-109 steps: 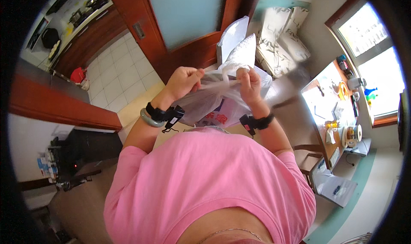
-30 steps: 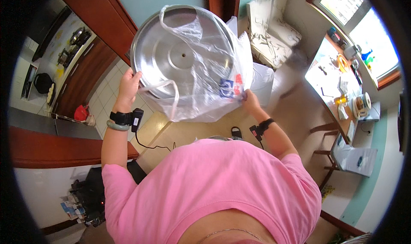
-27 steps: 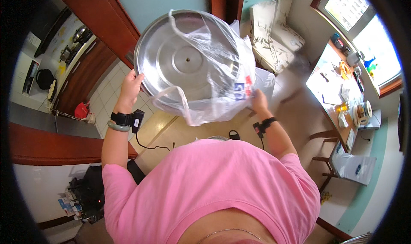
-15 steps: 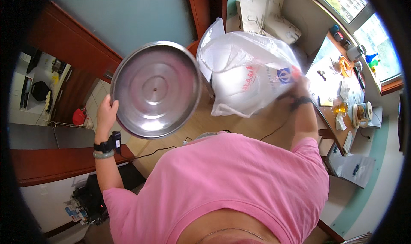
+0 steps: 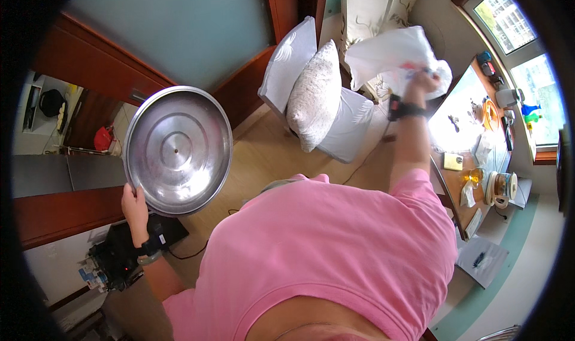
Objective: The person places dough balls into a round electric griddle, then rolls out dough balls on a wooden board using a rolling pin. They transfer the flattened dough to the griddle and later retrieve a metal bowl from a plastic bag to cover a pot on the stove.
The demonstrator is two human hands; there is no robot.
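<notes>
My left hand [image 5: 135, 208] is closed on the rim of a large round metal basin [image 5: 150, 167], thumb on its inner side, and the basin is tilted with its inside facing me. Off to the far right, my right hand [image 5: 424, 83] grips a white translucent plastic bag [image 5: 383, 52], which hangs out loosely and is smeared by motion. The fingers of that hand are blurred. Between the two hands stands a chair [image 5: 350, 128] in a pale grey cover, with a patterned cushion [image 5: 317, 95] upright on it.
On the right a table [image 5: 443, 155] holds a glass pot [image 5: 506, 186], an orange round item [image 5: 491, 113] and several small things. Another covered chair [image 5: 362, 14] stands at the back. A cable [image 5: 188, 257] runs over the floor. Left is a wooden-framed door [image 5: 173, 35].
The plastic bag has swung up and right with my right hand, uncovering the cushion and chair. My left hand and the basin have moved left and lower.
</notes>
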